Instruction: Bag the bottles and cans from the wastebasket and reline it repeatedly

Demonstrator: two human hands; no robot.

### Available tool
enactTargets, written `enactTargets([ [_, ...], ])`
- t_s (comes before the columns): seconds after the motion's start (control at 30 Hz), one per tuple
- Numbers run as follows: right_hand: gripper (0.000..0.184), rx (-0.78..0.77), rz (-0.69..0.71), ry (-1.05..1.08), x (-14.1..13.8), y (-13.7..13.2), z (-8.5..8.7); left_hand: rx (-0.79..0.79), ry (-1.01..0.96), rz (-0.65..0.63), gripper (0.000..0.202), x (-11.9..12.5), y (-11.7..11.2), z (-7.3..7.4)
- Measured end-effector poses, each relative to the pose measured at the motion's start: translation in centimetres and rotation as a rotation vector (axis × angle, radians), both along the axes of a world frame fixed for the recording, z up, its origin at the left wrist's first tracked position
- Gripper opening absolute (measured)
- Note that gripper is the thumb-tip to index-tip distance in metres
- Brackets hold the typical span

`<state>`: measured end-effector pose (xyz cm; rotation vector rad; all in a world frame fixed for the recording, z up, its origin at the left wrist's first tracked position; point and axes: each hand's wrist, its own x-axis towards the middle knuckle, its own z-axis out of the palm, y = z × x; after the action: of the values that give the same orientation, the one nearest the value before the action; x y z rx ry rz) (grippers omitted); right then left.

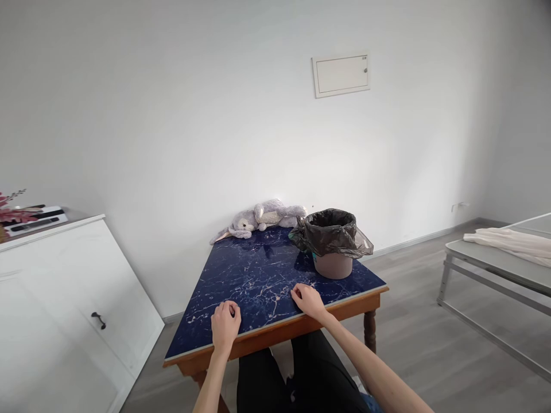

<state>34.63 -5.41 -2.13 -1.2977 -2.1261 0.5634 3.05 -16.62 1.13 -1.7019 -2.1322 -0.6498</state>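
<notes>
My left hand [225, 327] rests loosely curled near the front left edge of a blue marble-patterned table [249, 275], and no object shows in it. Also curled on the tabletop, my right hand [307, 299] lies near the front edge, with no object visible in its fingers. Just beyond the right hand stands a trash bin [333, 266], upright and lined with a black plastic bag [331, 232] folded over its rim. At the back of the table a grey plush rabbit [267, 215] lies on its side against the wall.
A white cabinet [64, 304] stands at the left, with pink flowers [17, 215] on top. On the right, a metal-framed folding bed [495, 258] carries a white cloth [512, 244]. A panel [342, 76] is set in the wall. My legs are under the table.
</notes>
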Motion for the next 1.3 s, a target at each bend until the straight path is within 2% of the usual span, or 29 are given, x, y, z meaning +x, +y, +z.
enactTargets([
  [0.3, 0.034, -0.052, -0.001, -0.081, -0.2, 1.2, 2.0, 0.008, -0.002, -0.011, 0.023, 0.4, -0.4, 0.5],
  [0.43, 0.032, -0.033, 0.013, -0.086, -0.4, 1.6, 2.9, 0.025, -0.027, -0.03, 0.02, 0.5, -0.4, 0.7],
  [0.5, 0.03, 0.001, 0.052, -0.074, 0.0, 1.6, 4.0, 0.034, -0.05, -0.039, 0.024, 0.6, -0.3, 0.9],
  [0.57, 0.027, 0.067, 0.092, -0.046, 1.0, 1.5, 5.9, 0.04, -0.077, -0.042, 0.029, 0.7, -0.2, 1.0],
  [0.67, 0.019, 0.24, 0.041, 0.042, 3.9, 1.6, 10.5, 0.047, -0.12, -0.03, 0.032, 0.8, 0.0, 0.9],
  [0.7, 0.021, 0.311, -0.025, 0.083, 5.1, 1.9, 12.3, 0.051, -0.132, -0.022, 0.032, 0.8, 0.0, 0.9],
  [0.8, 0.041, 0.515, -0.315, 0.202, 8.9, 3.1, 17.1, 0.074, -0.163, -0.004, 0.033, 0.7, 0.0, 1.1],
  [0.87, 0.049, 0.608, -0.464, 0.234, 10.8, 4.0, 18.9, 0.1, -0.178, 0.0, 0.034, 0.6, 0.0, 1.3],
  [0.97, 0.039, 0.657, -0.538, 0.161, 12.3, 5.4, 18.9, 0.131, -0.197, 0.003, 0.035, 0.4, -0.1, 1.3],
  [1.1, 0.047, 0.686, -0.466, 0.011, 12.7, 6.2, 17.2, 0.147, -0.203, 0.021, 0.036, 0.1, -0.2, 0.6],
  [1.2, 0.048, 0.73, -0.392, 0.036, 12.5, 5.3, 17.0, 0.119, -0.212, 0.031, 0.035, -0.8, -0.2, -0.5],
  [1.3, 0.043, 0.729, -0.347, 0.093, 11.3, 3.1, 17.5, 0.054, -0.251, 0.02, 0.031, -1.9, 0.0, -1.9],
])
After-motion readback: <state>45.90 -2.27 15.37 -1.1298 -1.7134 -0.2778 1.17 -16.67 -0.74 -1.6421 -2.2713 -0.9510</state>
